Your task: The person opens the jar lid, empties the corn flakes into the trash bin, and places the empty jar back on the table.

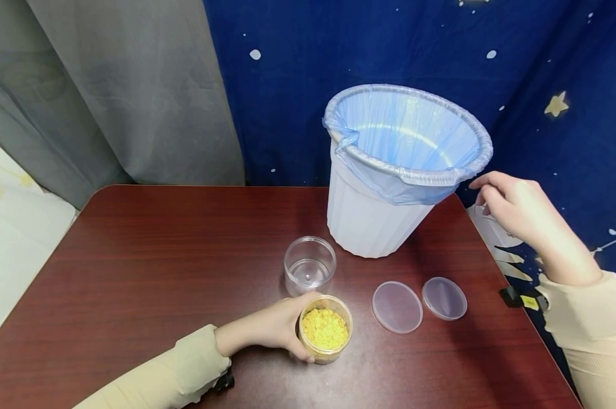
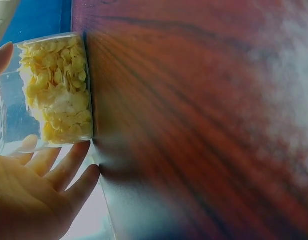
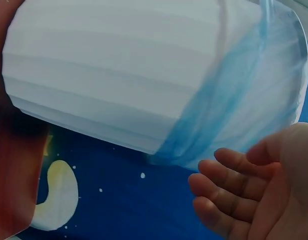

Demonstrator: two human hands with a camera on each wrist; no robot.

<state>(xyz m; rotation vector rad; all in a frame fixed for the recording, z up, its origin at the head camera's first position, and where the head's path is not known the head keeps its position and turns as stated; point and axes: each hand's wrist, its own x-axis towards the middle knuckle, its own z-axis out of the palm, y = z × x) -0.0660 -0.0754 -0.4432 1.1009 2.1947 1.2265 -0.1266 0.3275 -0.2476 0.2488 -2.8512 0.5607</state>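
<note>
A clear jar of yellow flakes (image 1: 325, 330) stands near the front of the brown table, and my left hand (image 1: 274, 326) holds it from its left side. The left wrist view shows the flakes (image 2: 58, 92) through the jar's wall, with fingers on one side and the thumb on the other. Just behind is a second clear jar (image 1: 309, 267), without a lid. My right hand (image 1: 517, 207) hovers in the air beside the rim of a white bin (image 1: 374, 221), its fingers loosely bent and holding nothing. A blue plastic bag (image 1: 410, 136) lines the bin and folds over the rim.
Two round translucent lids, a left one (image 1: 397, 307) and a right one (image 1: 444, 299), lie flat right of the jars. The bin stands at the table's back right. A blue curtain (image 1: 282, 113) and a grey curtain (image 1: 149, 102) hang behind the table (image 1: 134, 272).
</note>
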